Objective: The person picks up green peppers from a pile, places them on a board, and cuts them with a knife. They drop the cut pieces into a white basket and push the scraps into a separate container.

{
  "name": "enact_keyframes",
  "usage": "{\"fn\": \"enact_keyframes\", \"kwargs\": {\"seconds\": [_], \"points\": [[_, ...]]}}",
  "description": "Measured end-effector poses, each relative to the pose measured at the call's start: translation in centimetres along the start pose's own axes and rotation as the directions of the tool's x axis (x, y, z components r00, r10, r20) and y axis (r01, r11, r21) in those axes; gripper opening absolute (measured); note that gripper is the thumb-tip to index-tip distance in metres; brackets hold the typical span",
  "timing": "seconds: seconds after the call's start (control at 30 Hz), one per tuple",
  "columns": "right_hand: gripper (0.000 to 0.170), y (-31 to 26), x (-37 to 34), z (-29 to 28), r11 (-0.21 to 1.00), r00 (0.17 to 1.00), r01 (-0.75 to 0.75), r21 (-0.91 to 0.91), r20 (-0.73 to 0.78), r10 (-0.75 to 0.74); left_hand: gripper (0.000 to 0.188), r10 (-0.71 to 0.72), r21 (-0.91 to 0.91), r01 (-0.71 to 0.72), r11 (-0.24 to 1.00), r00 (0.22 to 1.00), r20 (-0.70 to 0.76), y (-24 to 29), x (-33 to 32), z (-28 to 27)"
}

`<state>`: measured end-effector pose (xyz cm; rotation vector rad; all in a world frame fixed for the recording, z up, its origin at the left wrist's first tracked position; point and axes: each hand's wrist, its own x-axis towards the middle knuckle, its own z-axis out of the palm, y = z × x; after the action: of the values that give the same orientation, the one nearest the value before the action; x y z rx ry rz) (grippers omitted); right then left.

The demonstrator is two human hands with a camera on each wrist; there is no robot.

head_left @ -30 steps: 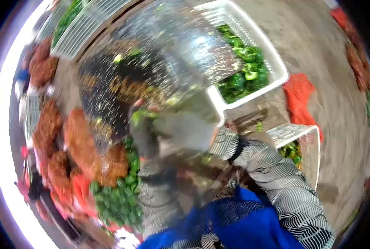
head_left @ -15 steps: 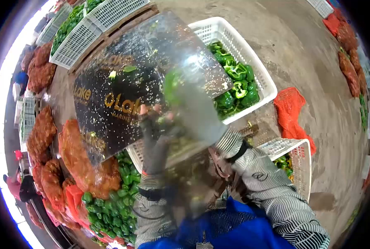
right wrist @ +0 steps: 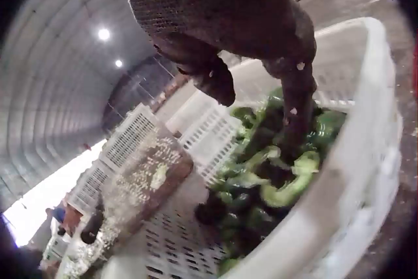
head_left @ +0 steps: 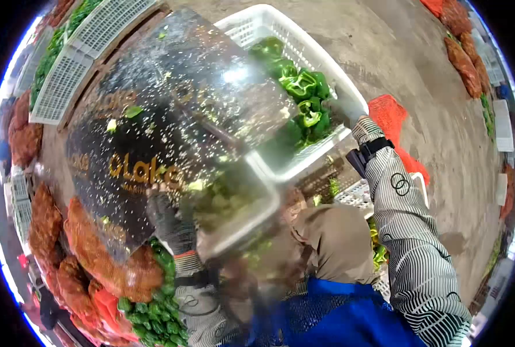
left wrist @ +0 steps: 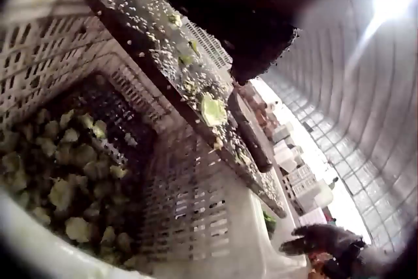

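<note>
My gloved left hand (head_left: 173,222) is at the near edge of a dark board (head_left: 147,130) strewn with pale seeds; in the left wrist view the hand (left wrist: 228,15) is a dark shape above the board, with no object visible in it. A dark elongated tool (left wrist: 249,132) lies on the board. My gloved right hand (head_left: 350,107), blurred, is over the crate of green peppers (head_left: 303,84). In the right wrist view the right hand (right wrist: 241,24) has its thumb apart and fingers pointing down among peppers (right wrist: 287,191), some cut open.
Below the board stands a white crate (head_left: 266,168) holding pale green pieces (left wrist: 62,194). Red net (head_left: 393,124) lies right of the pepper crate. Whole green peppers (head_left: 159,318) and filled net sacks (head_left: 95,248) are at the left; stacked crates (head_left: 63,81) are upper left.
My right hand has moved from beside the board out to the right, over the pepper crate. The green thing near my hands is gone from there. The head view has shifted.
</note>
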<state>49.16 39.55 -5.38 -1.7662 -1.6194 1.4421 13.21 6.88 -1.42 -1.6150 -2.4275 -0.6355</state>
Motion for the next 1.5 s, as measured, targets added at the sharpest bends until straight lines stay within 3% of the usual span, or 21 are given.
{"fn": "enact_keyframes", "kwargs": {"seconds": [0.07, 0.13, 0.2, 0.23, 0.27, 0.33, 0.37, 0.5, 0.53, 0.6, 0.63, 0.67, 0.7, 0.77, 0.8, 0.87, 0.9, 0.97, 1.03, 1.27, 1.5], "points": [[0.081, 4.2, 2.7, -0.4, 0.992, 0.99, -0.122, -0.026, 0.073, 0.124, 0.047, -0.056, 0.108, 0.061, 0.992, 0.997, -0.049, -3.4, 0.7, 2.5], [0.074, 5.1, 3.3, 0.4, 0.97, 0.976, -0.208, 0.124, 0.094, 0.197, 0.046, -0.222, 0.349, 0.192, 0.917, 0.974, 0.048, -5.0, 0.9, 4.1], [0.069, 3.8, 3.9, 0.9, 0.915, 0.968, -0.251, 0.317, 0.111, 0.227, 0.047, -0.347, 0.49, 0.181, 0.853, 0.898, 0.273, -4.8, 1.3, 5.0], [0.065, 8.4, 7.2, 1.0, 0.931, 0.965, -0.156, 0.331, 0.251, 0.073, 0.047, -0.258, 0.492, 0.143, 0.858, 0.951, 0.173, -7.5, -0.5, 6.9], [0.066, 10.5, 9.3, 2.2, 0.973, 0.984, -0.157, 0.168, 0.111, 0.14, 0.048, -0.304, 0.605, 0.093, 0.791, 0.918, 0.256, -7.2, 0.2, 6.9], [0.063, 5.8, 8.1, 4.4, 0.834, 0.913, -0.394, 0.386, 0.062, 0.403, 0.047, -0.248, 0.46, 0.163, 0.873, 0.96, 0.131, -6.9, 0.4, 6.6], [0.058, 6.3, 9.7, 6.1, 0.871, 0.925, -0.331, 0.364, -0.058, 0.376, 0.047, -0.258, 0.504, 0.149, 0.851, 0.954, 0.152, -6.7, 0.6, 6.5], [0.038, 1.8, 15.3, 8.7, 0.802, 0.982, -0.186, 0.567, 0.137, 0.131, 0.046, -0.207, 0.447, 0.119, 0.887, 0.966, 0.154, -6.4, 1.2, 6.3], [0.035, 0.3, 16.8, 9.4, 0.858, 0.975, -0.22, 0.465, 0.144, 0.171, 0.047, -0.236, 0.42, 0.157, 0.894, 0.961, 0.143, -6.5, 1.1, 6.3], [0.034, -8.3, 14.5, 9.4, 0.818, 0.962, -0.269, 0.508, 0.176, 0.207, 0.047, -0.19, 0.379, 0.131, 0.916, 0.974, 0.121, -6.9, 1.1, 6.6], [0.034, -7.2, 16.2, 9.3, 0.937, 0.958, 0.269, 0.22, 0.038, -0.284, 0.046, -0.172, 0.356, 0.125, 0.926, 0.979, 0.105, -7.0, 1.2, 6.9], [0.035, -6.8, 18.2, 8.8, 0.847, 0.84, 0.528, 0.061, 0.112, -0.531, 0.046, -0.159, 0.338, 0.119, 0.934, 0.983, 0.093, -7.1, 0.9, 6.8], [0.037, -6.5, 20.2, 8.3, 0.656, 0.654, 0.753, -0.054, 0.177, -0.736, 0.046, -0.19, 0.349, 0.142, 0.926, 0.976, 0.107, -6.8, 1.1, 6.6], [0.037, -7.7, 19.0, 7.1, 0.851, 0.843, 0.442, 0.285, 0.194, -0.503, 0.049, -0.203, 0.429, 0.121, 0.895, 0.968, 0.15, -7.7, 0.1, 6.7], [0.034, -8.9, 17.9, 6.3, 0.847, 0.962, 0.059, 0.528, 0.197, -0.189, 0.049, -0.228, 0.388, 0.157, 0.908, 0.963, 0.144, -7.6, 0.4, 6.8], [0.041, -6.3, 16.6, 4.4, 0.998, 0.964, -0.059, 0.038, 0.262, 0.047, 0.048, -0.203, 0.342, 0.15, 0.928, 0.971, 0.126, -6.8, 0.9, 6.5], [0.044, -4.6, 15.6, 3.7, 0.961, 0.945, -0.117, -0.249, 0.271, 0.185, 0.047, -0.194, 0.348, 0.139, 0.927, 0.972, 0.13, -6.8, 1.0, 6.5], [0.052, 1.5, 13.7, 3.7, 0.913, 0.882, -0.044, -0.405, 0.414, 0.226, 0.045, -0.121, 0.391, 0.066, 0.918, 0.986, 0.118, -6.7, 1.0, 6.3], [0.056, 6.6, 11.8, 4.6, 0.85, 0.813, 0.054, -0.524, 0.518, 0.267, 0.045, -0.06, 0.35, 0.029, 0.936, 0.995, 0.076, -7.4, 0.9, 6.6], [0.051, 11.1, 10.6, 7.7, 0.607, 0.95, 0.147, -0.781, 0.283, 0.134, 0.044, -0.14, 0.3, 0.108, 0.948, 0.986, 0.089, -5.9, 1.6, 5.8], [0.047, 12.4, 13.3, 6.5, 0.498, 0.975, 0.132, -0.857, 0.203, 0.091, 0.045, -0.182, 0.363, 0.14, 0.921, 0.98, 0.085, -7.0, 0.9, 6.0]]}}
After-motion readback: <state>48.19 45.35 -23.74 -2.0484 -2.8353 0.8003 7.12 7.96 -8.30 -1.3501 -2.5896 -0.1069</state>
